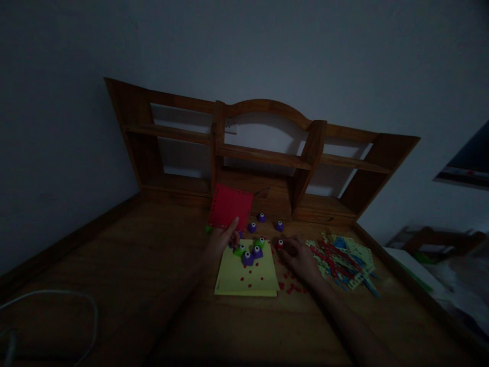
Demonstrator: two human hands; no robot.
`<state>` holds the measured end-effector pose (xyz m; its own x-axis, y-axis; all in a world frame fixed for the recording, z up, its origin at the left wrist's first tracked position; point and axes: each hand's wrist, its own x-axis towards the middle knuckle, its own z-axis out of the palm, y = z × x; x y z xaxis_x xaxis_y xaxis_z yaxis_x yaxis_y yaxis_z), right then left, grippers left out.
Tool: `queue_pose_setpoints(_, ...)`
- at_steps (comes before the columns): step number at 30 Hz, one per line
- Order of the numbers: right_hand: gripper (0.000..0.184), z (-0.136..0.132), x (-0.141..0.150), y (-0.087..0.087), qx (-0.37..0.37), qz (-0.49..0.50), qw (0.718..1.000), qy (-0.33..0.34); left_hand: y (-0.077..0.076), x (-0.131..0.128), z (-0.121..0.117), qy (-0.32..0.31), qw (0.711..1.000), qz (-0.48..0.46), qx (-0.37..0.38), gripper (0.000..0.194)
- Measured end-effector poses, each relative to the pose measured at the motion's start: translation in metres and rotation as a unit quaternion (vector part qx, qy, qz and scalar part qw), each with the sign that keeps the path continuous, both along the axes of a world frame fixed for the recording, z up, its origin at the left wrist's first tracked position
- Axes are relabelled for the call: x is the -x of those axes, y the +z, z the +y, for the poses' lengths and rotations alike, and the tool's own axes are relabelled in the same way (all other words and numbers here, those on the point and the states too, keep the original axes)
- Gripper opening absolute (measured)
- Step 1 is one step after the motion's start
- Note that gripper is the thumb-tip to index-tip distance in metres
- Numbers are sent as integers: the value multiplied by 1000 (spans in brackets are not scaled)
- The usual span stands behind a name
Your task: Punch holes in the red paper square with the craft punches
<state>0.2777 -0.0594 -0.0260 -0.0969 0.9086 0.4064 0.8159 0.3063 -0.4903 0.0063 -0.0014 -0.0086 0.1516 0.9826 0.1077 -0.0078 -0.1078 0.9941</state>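
Observation:
My left hand [225,238] is closed on the lower edge of a red paper sheet [231,206], thumb in front. Small punched holes run along the sheet's edges. My right hand [301,257] has its fingertips around a small red craft punch [280,244] with a white and black top. Between my hands lies a stack of yellow paper [244,283], with red paper bits scattered on it. A purple punch [248,258], another purple punch [257,251], a green punch [240,250] and a second green punch [260,242] stand on its far part.
Behind the stack stand three purple punches [262,217]. Punched paper strips [344,260] in red, blue and yellow are heaped on the right, and red paper bits [292,289] lie near my right wrist. A wooden shelf unit [263,159] rises at the back. A white cable [93,306] curls at left.

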Motion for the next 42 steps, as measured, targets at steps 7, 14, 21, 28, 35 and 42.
queue_pose_setpoints(7, 41, -4, 5, 6, -12, 11, 998, 61, -2, -3, 2, -10, 1000, 2, -5, 65)
queue_pose_setpoints(14, 41, -12, 22, 14, -68, 2, 995, 78, 4, -3, -6, -14, 1000, 19, -13, 65)
queue_pose_setpoints(21, 39, -6, 33, 19, -53, -83, 987, 125, 4, -8, -15, -54, 998, -33, -5, 57)
queue_pose_setpoints(28, 43, 6, 47, 15, -43, -61, 981, 177, 13, -11, -28, -109, 993, -38, -26, 54)
queue_pose_setpoints(35, 28, 6, 38, 11, -34, -44, 988, 143, 9, -13, -31, -120, 992, -28, -9, 43)
queue_pose_setpoints(42, 26, 6, 38, 9, -38, -40, 991, 124, 3, -13, -26, -89, 991, 95, -44, 50)
